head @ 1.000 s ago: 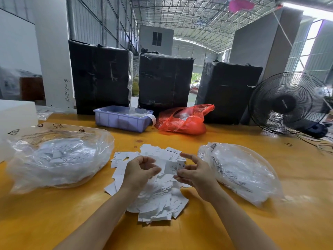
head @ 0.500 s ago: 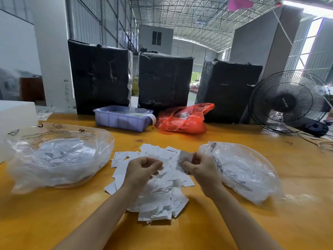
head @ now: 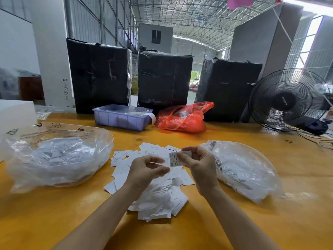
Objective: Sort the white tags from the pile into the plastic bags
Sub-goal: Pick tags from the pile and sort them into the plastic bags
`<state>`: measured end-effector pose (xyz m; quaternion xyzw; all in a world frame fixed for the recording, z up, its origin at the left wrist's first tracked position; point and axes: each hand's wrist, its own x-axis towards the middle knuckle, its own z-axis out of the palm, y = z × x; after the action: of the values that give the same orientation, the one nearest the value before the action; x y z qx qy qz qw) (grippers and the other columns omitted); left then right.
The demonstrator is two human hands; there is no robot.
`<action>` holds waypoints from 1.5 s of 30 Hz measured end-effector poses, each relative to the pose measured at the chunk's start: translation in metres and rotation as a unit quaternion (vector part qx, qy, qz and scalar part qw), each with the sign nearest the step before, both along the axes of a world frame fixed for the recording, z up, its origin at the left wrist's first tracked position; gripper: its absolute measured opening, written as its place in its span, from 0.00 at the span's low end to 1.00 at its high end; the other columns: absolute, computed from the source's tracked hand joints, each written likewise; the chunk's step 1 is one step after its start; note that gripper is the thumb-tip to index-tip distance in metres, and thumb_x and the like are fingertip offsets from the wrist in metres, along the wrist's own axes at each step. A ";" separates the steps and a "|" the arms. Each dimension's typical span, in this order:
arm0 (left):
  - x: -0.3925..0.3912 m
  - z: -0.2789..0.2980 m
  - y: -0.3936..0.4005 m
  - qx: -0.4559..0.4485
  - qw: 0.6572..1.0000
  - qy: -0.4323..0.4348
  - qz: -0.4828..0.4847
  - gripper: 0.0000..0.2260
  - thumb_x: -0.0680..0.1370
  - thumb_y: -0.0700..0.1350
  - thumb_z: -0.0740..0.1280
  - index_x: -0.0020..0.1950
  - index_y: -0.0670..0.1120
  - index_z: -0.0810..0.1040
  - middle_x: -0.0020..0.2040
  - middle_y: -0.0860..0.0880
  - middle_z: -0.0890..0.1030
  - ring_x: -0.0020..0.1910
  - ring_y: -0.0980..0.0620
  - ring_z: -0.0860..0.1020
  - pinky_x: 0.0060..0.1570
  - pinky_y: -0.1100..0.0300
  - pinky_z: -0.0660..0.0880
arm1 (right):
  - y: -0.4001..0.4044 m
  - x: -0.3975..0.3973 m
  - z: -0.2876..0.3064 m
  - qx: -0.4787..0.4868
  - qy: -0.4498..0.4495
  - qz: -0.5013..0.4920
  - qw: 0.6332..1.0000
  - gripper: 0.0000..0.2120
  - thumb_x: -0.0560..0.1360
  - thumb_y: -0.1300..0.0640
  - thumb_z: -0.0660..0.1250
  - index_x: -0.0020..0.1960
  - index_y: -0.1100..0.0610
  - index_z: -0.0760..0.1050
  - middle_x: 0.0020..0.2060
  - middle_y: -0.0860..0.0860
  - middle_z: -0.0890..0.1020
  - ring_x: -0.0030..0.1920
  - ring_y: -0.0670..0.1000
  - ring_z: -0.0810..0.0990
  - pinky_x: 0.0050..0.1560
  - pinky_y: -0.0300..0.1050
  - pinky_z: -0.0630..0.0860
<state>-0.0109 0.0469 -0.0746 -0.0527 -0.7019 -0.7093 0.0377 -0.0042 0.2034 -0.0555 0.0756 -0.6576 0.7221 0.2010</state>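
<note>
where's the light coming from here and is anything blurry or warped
Head view: daylight comes in from the openings at upper right, blown out white, and puts soft sheen on the yellow table. The wide lens bows the black fan and the walls at the edges. The left hand and the left plastic bag look smeared; print on the tag in the right hand stays partly readable.

Warehouse: steel truss roof [head: 198, 17], wrapped black bales [head: 164, 78]

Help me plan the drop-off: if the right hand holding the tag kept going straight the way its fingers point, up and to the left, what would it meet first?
Probably the left hand, whose fingertips sit just across from the right hand and its tag. Depth is unclear.
</note>
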 end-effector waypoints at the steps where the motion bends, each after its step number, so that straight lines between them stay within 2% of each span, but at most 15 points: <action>1: 0.000 0.000 0.000 -0.002 1.000 -0.002 0.001 0.13 0.65 0.34 0.77 0.47 0.41 0.80 0.35 0.44 0.84 0.31 0.54 0.80 0.38 0.64 0.77 | 0.000 0.000 0.001 -0.006 0.005 0.000 1.000 0.07 0.69 0.68 0.72 0.42 0.58 0.78 0.36 0.54 0.82 0.36 0.46 0.82 0.39 0.39 0.79; 7: 0.000 0.000 0.001 -0.001 1.000 -0.007 -0.014 0.14 0.65 0.33 0.77 0.48 0.40 0.79 0.36 0.43 0.84 0.31 0.55 0.80 0.35 0.66 0.77 | -0.003 0.001 -0.002 0.023 0.027 -0.014 0.999 0.07 0.69 0.68 0.73 0.41 0.58 0.78 0.37 0.56 0.83 0.37 0.48 0.82 0.38 0.39 0.79; 11: 0.001 0.000 0.001 -0.008 1.000 -0.007 -0.019 0.14 0.65 0.34 0.77 0.47 0.41 0.80 0.36 0.43 0.84 0.31 0.55 0.80 0.34 0.67 0.76 | -0.004 0.001 -0.004 0.066 0.057 -0.044 0.995 0.09 0.69 0.68 0.73 0.39 0.56 0.78 0.35 0.52 0.83 0.37 0.46 0.82 0.39 0.38 0.80; 15: 0.001 -0.001 0.002 -0.016 0.999 -0.009 -0.030 0.15 0.64 0.35 0.78 0.48 0.42 0.80 0.36 0.43 0.84 0.31 0.55 0.80 0.37 0.62 0.74 | -0.005 0.001 -0.005 0.086 0.073 -0.056 0.992 0.10 0.69 0.68 0.73 0.39 0.55 0.78 0.35 0.50 0.83 0.37 0.45 0.83 0.39 0.38 0.80; 19: 0.003 -0.001 0.002 -0.027 0.998 -0.011 -0.047 0.15 0.64 0.37 0.78 0.48 0.43 0.80 0.39 0.41 0.84 0.32 0.55 0.80 0.40 0.59 0.74 | -0.006 0.002 -0.004 0.082 0.079 -0.057 0.992 0.09 0.68 0.68 0.73 0.40 0.56 0.78 0.35 0.50 0.83 0.39 0.48 0.83 0.41 0.42 0.81; 27: 0.005 0.001 0.002 -0.031 0.996 -0.019 -0.082 0.17 0.62 0.40 0.79 0.48 0.43 0.80 0.40 0.39 0.84 0.32 0.54 0.80 0.34 0.64 0.73 | -0.005 0.002 -0.003 0.069 0.095 -0.055 0.992 0.10 0.68 0.67 0.74 0.40 0.54 0.78 0.35 0.48 0.83 0.38 0.45 0.83 0.40 0.37 0.80; 31: 0.006 0.003 0.003 -0.008 0.995 -0.028 -0.091 0.24 0.54 0.45 0.79 0.48 0.42 0.80 0.40 0.38 0.84 0.33 0.53 0.80 0.36 0.62 0.73 | -0.005 0.002 -0.004 0.075 0.094 -0.057 0.991 0.10 0.68 0.68 0.74 0.39 0.54 0.78 0.36 0.50 0.83 0.39 0.46 0.83 0.40 0.38 0.80; 34: 0.005 0.003 0.003 0.015 0.995 -0.032 -0.092 0.25 0.54 0.44 0.79 0.48 0.41 0.79 0.38 0.41 0.84 0.32 0.53 0.80 0.35 0.63 0.73 | -0.005 0.001 -0.005 0.082 0.085 -0.050 0.992 0.10 0.68 0.68 0.74 0.39 0.55 0.78 0.35 0.50 0.83 0.39 0.48 0.83 0.40 0.39 0.80; 38: 0.004 0.001 0.000 0.033 0.995 -0.038 -0.082 0.23 0.55 0.42 0.78 0.47 0.40 0.79 0.35 0.42 0.84 0.31 0.52 0.79 0.39 0.59 0.73 | -0.004 0.000 -0.007 0.079 0.051 -0.037 0.995 0.09 0.68 0.68 0.74 0.39 0.56 0.78 0.37 0.58 0.84 0.41 0.57 0.84 0.43 0.49 0.81; 39: 0.003 0.001 0.000 0.034 0.995 -0.038 -0.080 0.23 0.55 0.42 0.78 0.48 0.40 0.80 0.35 0.42 0.84 0.31 0.52 0.79 0.39 0.59 0.73 | -0.004 0.000 -0.007 0.070 0.042 -0.036 0.996 0.08 0.68 0.68 0.74 0.39 0.57 0.78 0.37 0.59 0.83 0.41 0.57 0.83 0.43 0.49 0.80; 42: 0.003 -0.001 0.000 0.032 0.995 -0.035 -0.083 0.23 0.56 0.42 0.78 0.48 0.39 0.80 0.36 0.42 0.84 0.31 0.52 0.79 0.40 0.58 0.72 | -0.002 -0.001 -0.006 0.041 0.029 -0.027 0.998 0.08 0.69 0.68 0.73 0.40 0.57 0.78 0.36 0.55 0.83 0.38 0.51 0.84 0.39 0.42 0.81; 45: 0.002 -0.002 0.000 0.032 0.995 -0.029 -0.089 0.24 0.55 0.42 0.79 0.48 0.39 0.79 0.37 0.40 0.84 0.32 0.51 0.80 0.40 0.57 0.73 | -0.001 -0.002 -0.006 0.039 0.020 -0.023 0.999 0.07 0.69 0.68 0.73 0.40 0.57 0.78 0.36 0.55 0.83 0.39 0.51 0.84 0.39 0.42 0.81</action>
<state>-0.0088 0.0469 -0.0764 -0.0933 -0.6722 -0.7332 -0.0439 -0.0062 0.2022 -0.0620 0.0825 -0.6826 0.6897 0.2271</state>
